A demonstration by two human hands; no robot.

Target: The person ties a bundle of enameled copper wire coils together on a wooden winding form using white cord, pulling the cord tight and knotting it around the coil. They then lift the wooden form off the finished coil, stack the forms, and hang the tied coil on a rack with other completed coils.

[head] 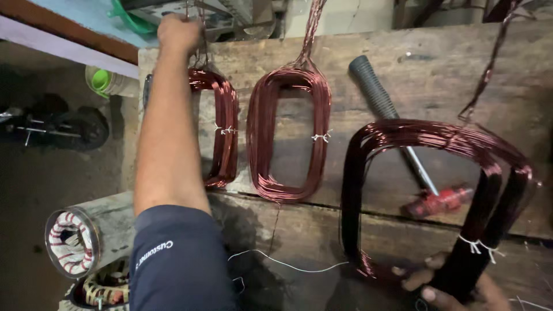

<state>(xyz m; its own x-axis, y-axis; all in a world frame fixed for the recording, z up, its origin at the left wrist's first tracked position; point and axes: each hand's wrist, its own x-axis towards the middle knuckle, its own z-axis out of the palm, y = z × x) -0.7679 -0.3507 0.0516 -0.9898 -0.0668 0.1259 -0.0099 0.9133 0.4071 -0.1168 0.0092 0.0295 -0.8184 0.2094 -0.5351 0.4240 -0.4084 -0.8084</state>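
Three oval coils of reddish copper wire lie on a worn wooden workbench (438, 69). My left hand (177, 31) reaches to the bench's far left edge, gripping the wire leads above the left coil (223, 129), which my forearm partly hides. The middle coil (291, 135) lies flat, tied with white thread. My right hand (455, 288) holds the near end of the large right coil (438, 184), lifted and tilted off the bench, with white ties on its side.
A hammer (397, 126) with grey grip and red head lies under the large coil. A loose white thread (288, 265) trails on the bench. Wound motor stators (72, 245) sit at lower left; a green cup (103, 80) stands on the floor.
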